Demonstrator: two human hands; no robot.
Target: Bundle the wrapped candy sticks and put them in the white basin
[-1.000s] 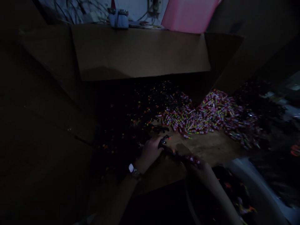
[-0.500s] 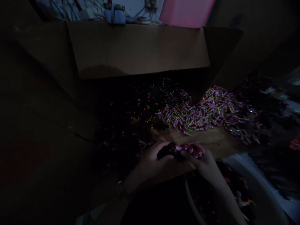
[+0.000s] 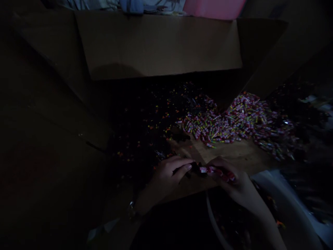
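Note:
My right hand [image 3: 238, 180] is closed around several small red tube-like pieces with whitish bands [image 3: 203, 169], the same sort as those in the pile beyond. Opposite it, my left hand [image 3: 169, 173] pinches a small black piece [image 3: 196, 168] between thumb and fingertips, close against the end of the red pieces. The dim light hides the exact shape of the black piece. Both hands are over the front of a wooden board [image 3: 234, 152]. A heap of the small red, pink and yellow pieces [image 3: 223, 128] lies past my right hand.
A cardboard box [image 3: 161, 45] stands open behind the board. Many dark pieces with orange and yellow bits [image 3: 156, 118] are spread at its mouth. A pale-rimmed container [image 3: 291, 201] sits below my right forearm. A pink container [image 3: 215, 8] stands at the back.
My right hand has shifted right and slightly down with the red pieces, farther from my left hand. The left fingers have closed nearer together. The view has tilted down a little.

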